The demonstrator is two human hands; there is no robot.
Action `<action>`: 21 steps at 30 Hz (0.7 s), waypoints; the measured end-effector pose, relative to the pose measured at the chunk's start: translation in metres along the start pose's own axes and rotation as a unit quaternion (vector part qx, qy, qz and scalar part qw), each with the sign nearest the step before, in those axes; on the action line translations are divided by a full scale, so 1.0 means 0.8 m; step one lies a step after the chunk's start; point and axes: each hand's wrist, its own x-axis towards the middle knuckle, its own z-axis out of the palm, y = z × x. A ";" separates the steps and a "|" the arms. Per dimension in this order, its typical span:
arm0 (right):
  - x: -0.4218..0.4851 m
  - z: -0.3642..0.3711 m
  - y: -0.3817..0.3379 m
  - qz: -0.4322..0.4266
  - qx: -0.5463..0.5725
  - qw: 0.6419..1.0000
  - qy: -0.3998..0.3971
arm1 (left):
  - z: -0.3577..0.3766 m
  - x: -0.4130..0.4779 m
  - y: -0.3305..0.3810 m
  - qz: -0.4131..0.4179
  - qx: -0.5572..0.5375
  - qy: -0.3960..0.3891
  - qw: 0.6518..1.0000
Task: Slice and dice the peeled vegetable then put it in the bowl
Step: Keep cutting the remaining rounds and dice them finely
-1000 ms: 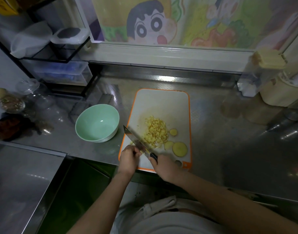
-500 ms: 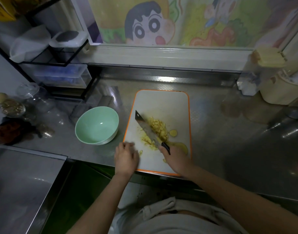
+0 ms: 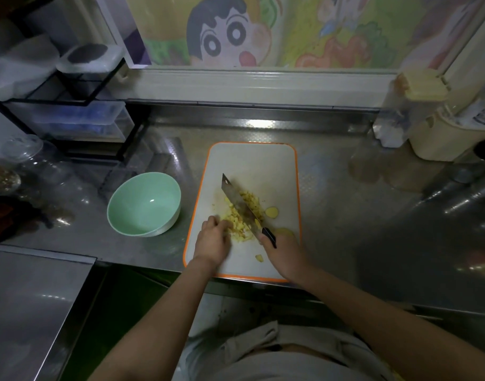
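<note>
A pile of yellow diced vegetable (image 3: pixel 242 215) lies on the white, orange-rimmed cutting board (image 3: pixel 252 160). My right hand (image 3: pixel 284 250) grips the black handle of a knife (image 3: pixel 240 203), whose blade lies tilted across the pile. My left hand (image 3: pixel 212 240) has its fingers curled against the pile's left side, pushing dice toward the blade. Two round slices (image 3: pixel 271 212) lie to the right of the knife; one is partly hidden by my right hand. One loose dice piece (image 3: pixel 259 257) sits near the board's front. An empty mint-green bowl (image 3: pixel 143 203) stands left of the board.
The steel counter (image 3: pixel 359 215) stretches to the right. A black wire rack with plastic boxes (image 3: pixel 70 105) and glass jars (image 3: pixel 29 160) stand at the left. A cream container (image 3: pixel 442 133) stands at the back right. A lower steel surface (image 3: pixel 29 298) lies at front left.
The knife swung from the board's left edge onto the dice pile. My left hand let go of the blade and moved to the pile's left side.
</note>
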 end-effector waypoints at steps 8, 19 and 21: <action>0.004 -0.001 0.003 0.003 0.025 1.000 0.008 | -0.007 0.019 0.008 0.008 0.115 -0.016 0.993; 0.012 -0.002 0.005 0.011 0.067 0.998 -0.007 | -0.020 0.022 -0.012 0.031 0.047 0.044 0.997; 0.012 -0.002 0.003 0.005 0.057 0.998 -0.009 | -0.022 0.020 -0.012 0.022 0.002 0.049 0.999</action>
